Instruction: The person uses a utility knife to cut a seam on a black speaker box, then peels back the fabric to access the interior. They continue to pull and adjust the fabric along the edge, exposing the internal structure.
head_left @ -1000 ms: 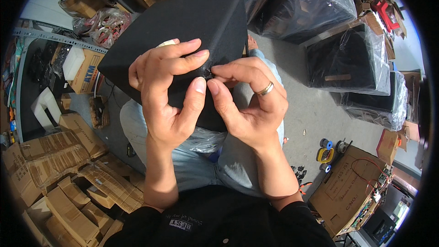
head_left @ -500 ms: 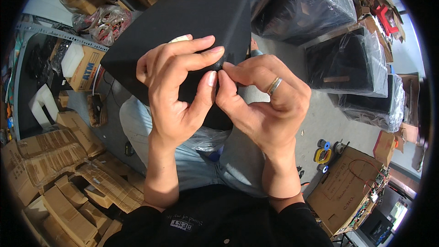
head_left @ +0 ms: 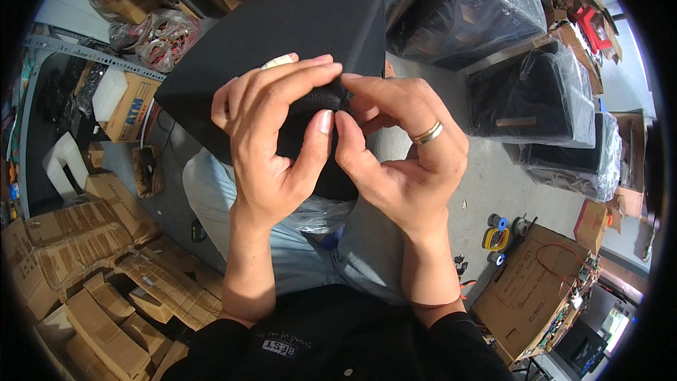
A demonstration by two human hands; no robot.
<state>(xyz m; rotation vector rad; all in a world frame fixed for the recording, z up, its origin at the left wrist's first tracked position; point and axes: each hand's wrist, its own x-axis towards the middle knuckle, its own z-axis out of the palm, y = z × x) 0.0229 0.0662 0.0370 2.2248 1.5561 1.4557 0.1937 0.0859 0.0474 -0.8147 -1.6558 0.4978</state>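
Note:
A large black tapering cabinet (head_left: 268, 28), like a speaker cabinet, lies across my lap over my jeans. At its near right corner, my left hand (head_left: 264, 134) curls with bent fingers on the surface above and the thumb below. Facing it, my right hand (head_left: 405, 144), with a ring on one finger, curls round the same edge. Its index fingertip is by the left fingertips and its thumb tip lies beside the left thumb. A small cream-coloured piece (head_left: 280, 61) shows behind my left fingers. Whatever lies between the fingertips is mostly hidden.
Black cabinets wrapped in clear plastic (head_left: 529, 99) stand at the right and far side. Flattened cardboard boxes (head_left: 77, 240) pile up at the left. Wire spools (head_left: 496, 240) lie on the grey floor near a carton (head_left: 525, 289) at the right. Metal shelving (head_left: 92, 54) stands at the left.
My right index finger has lifted away from the thumb, so the right hand's pinch has widened. More of the black edge now shows between the hands. My left hand has barely moved.

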